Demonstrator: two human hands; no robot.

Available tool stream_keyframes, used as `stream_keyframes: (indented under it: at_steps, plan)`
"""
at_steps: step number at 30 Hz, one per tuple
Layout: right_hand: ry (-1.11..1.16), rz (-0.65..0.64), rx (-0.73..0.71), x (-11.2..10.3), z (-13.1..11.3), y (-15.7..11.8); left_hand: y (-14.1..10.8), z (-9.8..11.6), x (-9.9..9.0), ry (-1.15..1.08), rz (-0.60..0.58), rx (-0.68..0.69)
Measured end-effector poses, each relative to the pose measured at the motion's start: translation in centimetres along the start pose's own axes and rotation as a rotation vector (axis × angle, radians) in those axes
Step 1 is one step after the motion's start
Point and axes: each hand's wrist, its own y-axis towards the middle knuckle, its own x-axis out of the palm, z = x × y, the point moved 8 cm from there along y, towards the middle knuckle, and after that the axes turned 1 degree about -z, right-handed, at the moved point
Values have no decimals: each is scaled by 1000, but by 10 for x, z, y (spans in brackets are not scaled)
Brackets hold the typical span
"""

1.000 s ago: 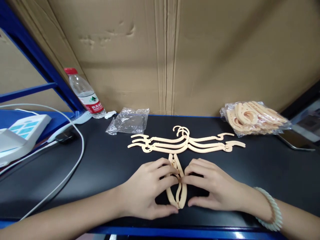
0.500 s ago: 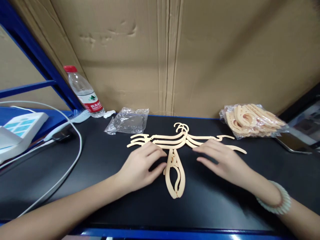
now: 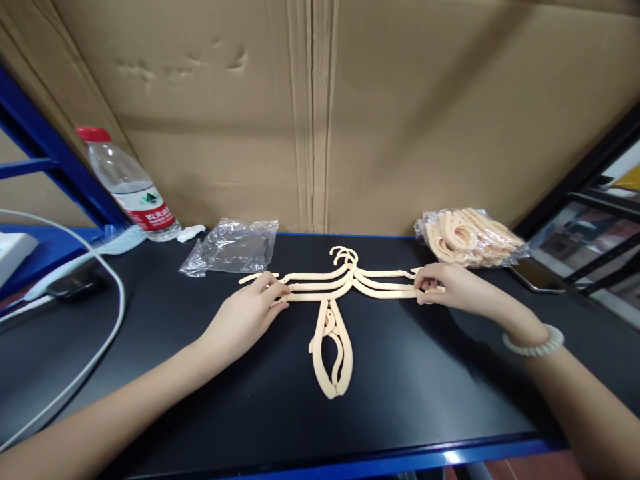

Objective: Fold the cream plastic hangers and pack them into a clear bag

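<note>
Corrugated cardboard formed the backdrop to a black tabletop edged in blue. Three unfolded cream folding travel hangers lay stacked at mid-table, hooks pointing away from the wearer. The left hand gripped their left ends between thumb and bent fingers; the right hand, below a pale beaded bracelet, had its fingers closed on their right ends. A folded hanger lay just on the near side of the stack, between the forearms. Behind, at left, stood a red-capped water bottle, its red-and-white label showing a green triangular emblem and the characters 农夫山, cut off at the bottle's edge; the smaller lettering beneath was too blurred to read. A crumpled clear plastic bag lay right of the bottle, and a bagged bundle of hangers at far right.
</note>
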Motion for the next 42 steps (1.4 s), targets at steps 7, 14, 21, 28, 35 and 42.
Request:
stream_keyframes:
  at_steps: [7, 14, 21, 28, 35, 42]
  plan:
    - [-63, 98, -170, 1, -22, 1, 1, 8, -4, -60, 60, 79]
    - [-50, 125, -303, -6, -36, -6, -2, 17, -17, -13, 136, 135]
    - [-160, 412, -209, -33, -31, -22, -19, 33, -54, 272, 437, 196]
    - [-188, 543, -389, -38, -57, -30, -20, 21, -52, 324, 414, 94]
    - [-219, 562, -386, -35, -65, -35, -13, 8, -35, 147, 236, -62]
    - [-186, 760, -221, -48, -56, -42, -28, 39, -46, -307, 385, 124]
